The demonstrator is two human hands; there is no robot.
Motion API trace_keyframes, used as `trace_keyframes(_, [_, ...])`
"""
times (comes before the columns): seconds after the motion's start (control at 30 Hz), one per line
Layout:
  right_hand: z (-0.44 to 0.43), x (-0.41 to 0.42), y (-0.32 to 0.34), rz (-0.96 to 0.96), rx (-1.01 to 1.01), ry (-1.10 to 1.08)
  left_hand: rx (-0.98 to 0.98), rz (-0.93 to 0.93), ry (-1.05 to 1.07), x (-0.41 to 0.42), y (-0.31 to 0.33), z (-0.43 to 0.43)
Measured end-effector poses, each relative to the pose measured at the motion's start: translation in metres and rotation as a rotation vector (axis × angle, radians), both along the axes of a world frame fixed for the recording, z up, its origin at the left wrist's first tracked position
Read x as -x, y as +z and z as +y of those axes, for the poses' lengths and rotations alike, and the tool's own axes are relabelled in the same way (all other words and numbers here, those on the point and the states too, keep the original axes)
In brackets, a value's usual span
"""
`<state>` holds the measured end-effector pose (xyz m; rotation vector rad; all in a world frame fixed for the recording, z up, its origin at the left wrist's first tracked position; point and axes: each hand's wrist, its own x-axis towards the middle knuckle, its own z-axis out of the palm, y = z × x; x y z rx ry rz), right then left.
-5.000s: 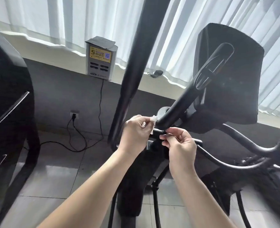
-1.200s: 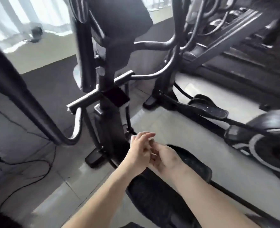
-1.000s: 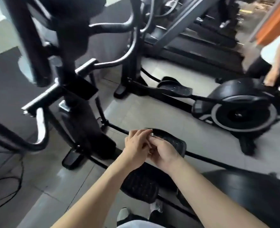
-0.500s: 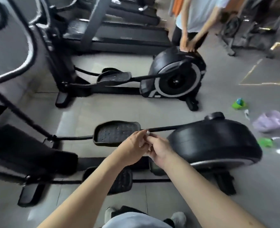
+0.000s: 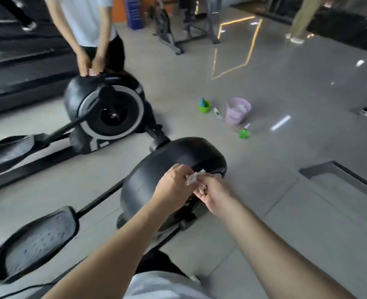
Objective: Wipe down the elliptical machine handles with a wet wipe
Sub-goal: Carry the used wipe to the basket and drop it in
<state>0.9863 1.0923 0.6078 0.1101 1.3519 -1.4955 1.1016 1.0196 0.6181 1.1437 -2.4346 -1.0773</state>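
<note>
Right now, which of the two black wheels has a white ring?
The far wheel, with the other person's hands on top. The near wheel, behind the wipe, is plain black.

The crumpled white wet wipe [image 5: 194,176] looks like thin, soft non-woven cloth, though blur hides its weave. The rounded black flywheel housing [image 5: 174,156] is smooth moulded plastic with a dull sheen, while the black oval foot pedal [image 5: 38,240] has a matt, dimpled tread. The grey tiled floor [image 5: 296,147] is smooth and polished enough to mirror light, and the lilac waste basket [image 5: 236,114] is thin plastic.
</note>
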Motion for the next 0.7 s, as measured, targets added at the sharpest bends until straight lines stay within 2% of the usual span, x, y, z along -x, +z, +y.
trace_keyframes(0.17, [0.012,0.106,-0.01,-0.069,-0.028,-0.134,-0.01,0.024,-0.124,0.12,-0.012,-0.005])
trace_keyframes(0.37, [0.0,0.228,-0.022,0.086,-0.181,-0.128,-0.07,0.075,-0.155,0.251,-0.039,-0.034])
trace_keyframes(0.43, [-0.01,0.273,-0.019,0.042,-0.222,-0.14,-0.083,0.093,-0.177,0.295,-0.043,-0.047])
trace_keyframes(0.53, [-0.023,0.338,-0.008,-0.031,-0.216,-0.153,-0.09,0.084,-0.228,0.363,-0.043,-0.065])
trace_keyframes(0.7, [-0.041,0.444,0.006,0.001,-0.198,-0.194,-0.104,0.087,-0.289,0.478,-0.034,-0.081])
